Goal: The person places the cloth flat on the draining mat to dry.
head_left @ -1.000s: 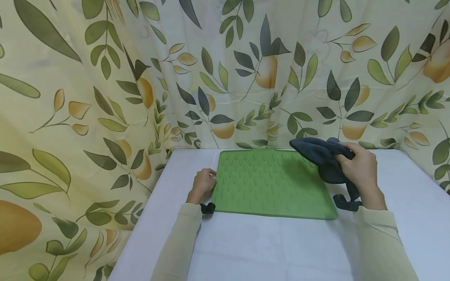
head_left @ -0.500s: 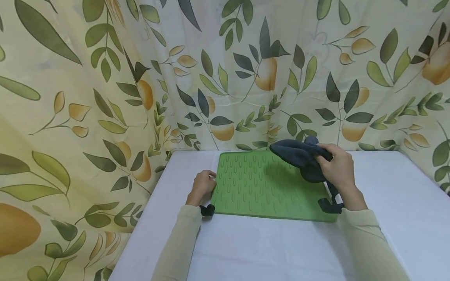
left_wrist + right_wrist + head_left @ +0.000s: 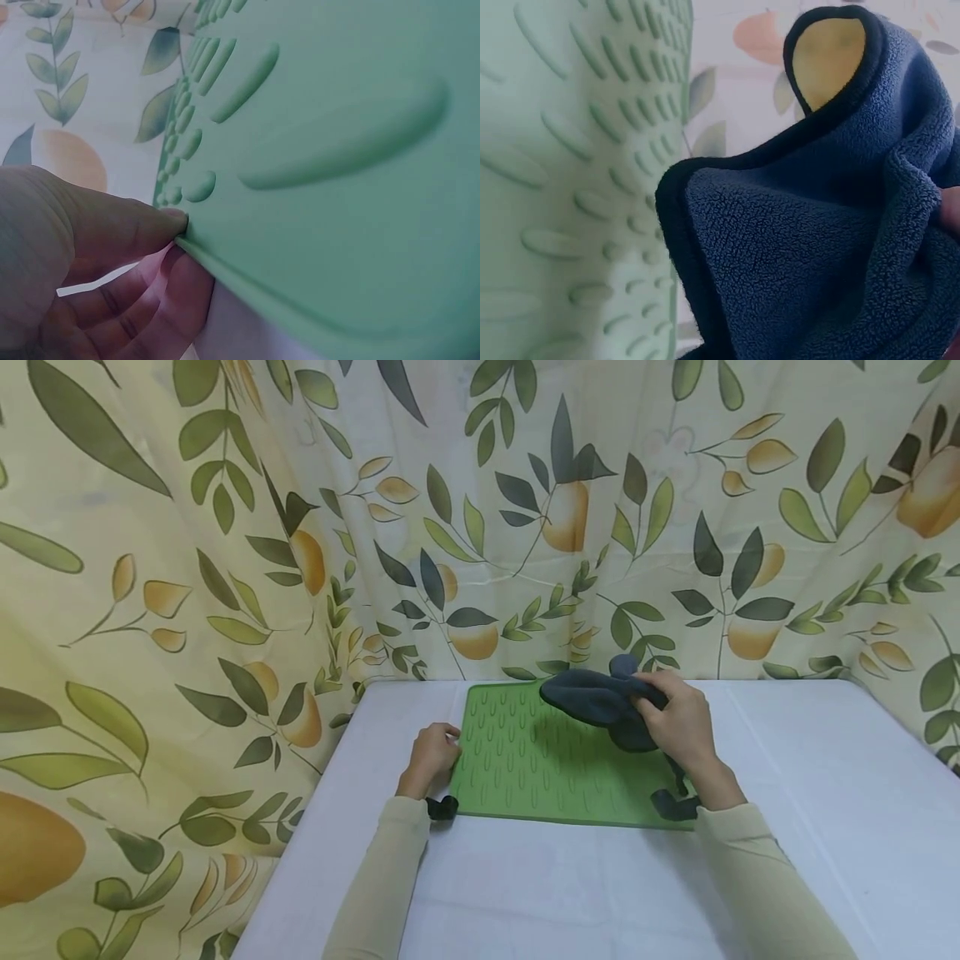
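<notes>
A green ridged mat lies flat on the white-covered table. At its left edge my left hand pinches the rim; the left wrist view shows the thumb on top and the fingers beneath. My right hand grips a bunched dark blue cloth over the right half of the mat, and the cloth's shadow falls on the ridges. In the right wrist view the cloth has a fuzzy face, black trim and a yellow underside at one folded corner. Only a bit of the holding fingers shows there.
The white table extends in front of the mat and to its right. A curtain printed with leaves and fruit hangs behind the table and along its left side. A black strap piece sits at the left wrist, another at the right.
My right hand has carried the blue cloth leftward, from the mat's right edge to farther over it. The left hand has stayed at the mat's left edge.
</notes>
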`<state>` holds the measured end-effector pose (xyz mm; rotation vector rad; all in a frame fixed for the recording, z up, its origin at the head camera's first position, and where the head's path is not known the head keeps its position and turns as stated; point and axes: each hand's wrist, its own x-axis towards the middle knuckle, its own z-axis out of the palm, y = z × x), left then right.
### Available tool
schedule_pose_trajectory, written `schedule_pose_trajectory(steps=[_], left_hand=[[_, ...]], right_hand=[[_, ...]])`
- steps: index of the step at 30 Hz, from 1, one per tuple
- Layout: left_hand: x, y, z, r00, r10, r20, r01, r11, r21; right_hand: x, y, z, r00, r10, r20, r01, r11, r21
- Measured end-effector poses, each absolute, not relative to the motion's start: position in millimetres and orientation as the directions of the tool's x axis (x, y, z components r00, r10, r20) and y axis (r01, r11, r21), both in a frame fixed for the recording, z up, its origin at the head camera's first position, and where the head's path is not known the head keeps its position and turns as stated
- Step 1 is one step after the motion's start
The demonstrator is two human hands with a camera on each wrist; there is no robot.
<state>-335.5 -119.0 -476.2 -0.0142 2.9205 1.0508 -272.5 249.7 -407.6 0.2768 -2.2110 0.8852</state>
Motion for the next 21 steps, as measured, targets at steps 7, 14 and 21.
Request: schedule_pose_trajectory(steps=[7, 14, 21], left_hand=[[-335.8, -118.3, -477.2, -0.999, 0.003, -0.04, -0.023, 0.774, 0.632], [-334.5, -118.1, -477.1, -0.999, 0.002, -0.043, -0.026, 0.771, 0.636], [-334.8, -118.4, -477.0, -0.999, 0.0, -0.047, -0.03, 0.771, 0.636]], right_hand=[[-274.1, 238.2, -411.7, -0.69, 0.041, 0.722, -0.474, 0.729, -0.494], [-276.6, 228.5, -419.9, -0.673, 0.004, 0.74, -0.52, 0.709, -0.477], [-279.6, 217.1, -434.4, -0.686, -0.103, 0.721, -0.54, 0.736, -0.409]])
